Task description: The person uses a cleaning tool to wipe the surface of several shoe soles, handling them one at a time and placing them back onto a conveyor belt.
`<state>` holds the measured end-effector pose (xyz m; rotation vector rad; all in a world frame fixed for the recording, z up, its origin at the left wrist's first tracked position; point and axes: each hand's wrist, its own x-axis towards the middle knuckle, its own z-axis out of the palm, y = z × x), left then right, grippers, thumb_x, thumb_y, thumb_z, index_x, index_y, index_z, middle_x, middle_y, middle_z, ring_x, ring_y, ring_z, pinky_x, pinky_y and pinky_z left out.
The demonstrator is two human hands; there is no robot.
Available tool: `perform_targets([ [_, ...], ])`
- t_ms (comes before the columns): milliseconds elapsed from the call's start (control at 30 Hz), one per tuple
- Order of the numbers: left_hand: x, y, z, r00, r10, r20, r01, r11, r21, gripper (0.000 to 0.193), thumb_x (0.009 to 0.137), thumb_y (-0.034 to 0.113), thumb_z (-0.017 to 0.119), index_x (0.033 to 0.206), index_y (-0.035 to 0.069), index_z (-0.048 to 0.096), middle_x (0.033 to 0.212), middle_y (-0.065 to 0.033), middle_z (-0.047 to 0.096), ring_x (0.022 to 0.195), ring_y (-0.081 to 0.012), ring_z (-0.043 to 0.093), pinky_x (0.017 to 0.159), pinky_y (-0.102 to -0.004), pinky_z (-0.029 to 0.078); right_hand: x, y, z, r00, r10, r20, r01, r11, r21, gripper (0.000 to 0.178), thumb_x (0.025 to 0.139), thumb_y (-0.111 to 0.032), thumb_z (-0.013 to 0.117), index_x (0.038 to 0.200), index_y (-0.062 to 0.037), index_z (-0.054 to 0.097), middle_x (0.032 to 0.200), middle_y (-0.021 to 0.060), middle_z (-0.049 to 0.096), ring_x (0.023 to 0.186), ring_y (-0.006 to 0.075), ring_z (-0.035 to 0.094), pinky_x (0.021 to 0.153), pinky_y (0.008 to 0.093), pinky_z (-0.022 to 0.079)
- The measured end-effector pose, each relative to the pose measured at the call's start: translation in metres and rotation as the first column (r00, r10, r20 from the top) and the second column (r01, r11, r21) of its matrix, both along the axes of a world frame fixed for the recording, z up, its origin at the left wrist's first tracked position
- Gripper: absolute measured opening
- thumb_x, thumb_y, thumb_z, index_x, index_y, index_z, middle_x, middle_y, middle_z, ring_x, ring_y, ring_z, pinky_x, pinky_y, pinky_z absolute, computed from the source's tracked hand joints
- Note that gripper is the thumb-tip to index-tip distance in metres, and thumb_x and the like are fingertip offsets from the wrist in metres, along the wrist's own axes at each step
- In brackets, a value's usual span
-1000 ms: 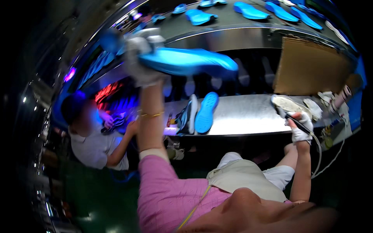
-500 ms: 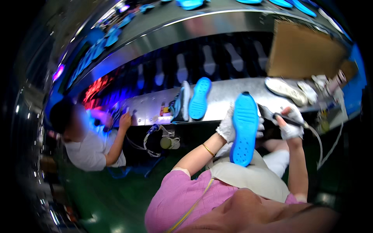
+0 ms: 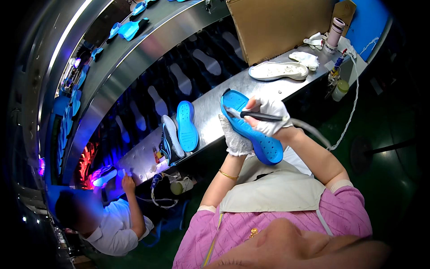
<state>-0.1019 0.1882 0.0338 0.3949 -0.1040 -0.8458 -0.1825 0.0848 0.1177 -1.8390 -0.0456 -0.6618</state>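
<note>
My left hand [image 3: 235, 138], in a white knit glove, grips a bright blue shoe sole [image 3: 268, 151] from its left side and underneath. The sole is tilted above my lap, its hollow inner face up, with small holes at the near end. My right hand [image 3: 271, 112], in a white glove that leaves some fingertips bare, holds a black-handled brush [image 3: 260, 117]. A pale hose [image 3: 313, 131] trails from the handle's end. The brush's tip lies at the inner left rim of the sole, near its far end. My left fingers are partly hidden behind the sole.
Another blue sole [image 3: 187, 127] and a dark shoe upper [image 3: 169, 140] lie on the metal ledge [image 3: 210, 119]. A white sole [image 3: 278, 71], cloth gloves [image 3: 304, 59] and a pink bottle [image 3: 334, 33] sit rightward. A cardboard sheet [image 3: 277, 29] stands behind. A co-worker [image 3: 114, 224] works at left.
My right hand has brought the brush leftward onto the sole, from beside it. The sole has tilted and turned its far end leftward. The whole view has swung to the right.
</note>
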Motion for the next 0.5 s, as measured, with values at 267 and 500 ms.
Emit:
perform_targets([
  [267, 0.008, 0.016, 0.011, 0.999, -0.044, -0.019, 0.045, 0.994, 0.102, 0.079, 0.089, 0.071, 0.043, 0.130, 0.005, 0.052, 0.126, -0.0139, 0.058, 0.113, -0.0277, 0.058, 0.103, -0.0420, 0.045, -0.010, 0.005, -0.003, 0.996, 0.033, 0.085, -0.016, 0.980, -0.199, 0.021, 0.076, -0.002, 0.069, 0.095, -0.0059, 0.061, 0.080, 0.0069, 0.062, 0.069, 0.0159, 0.062, 0.069, 0.0287, 0.052],
  [500, 0.014, 0.034, 0.015, 0.993, -0.033, 0.109, 0.013, 0.982, 0.186, 0.088, 0.084, 0.076, 0.045, 0.135, 0.004, 0.048, 0.125, -0.0166, 0.059, 0.113, -0.0315, 0.058, 0.100, -0.0445, 0.048, -0.022, 0.016, -0.008, 0.989, -0.045, 0.144, 0.067, 0.985, -0.156, 0.023, 0.074, 0.003, 0.071, 0.093, -0.0057, 0.063, 0.081, 0.0081, 0.065, 0.070, 0.0162, 0.063, 0.069, 0.0255, 0.052],
])
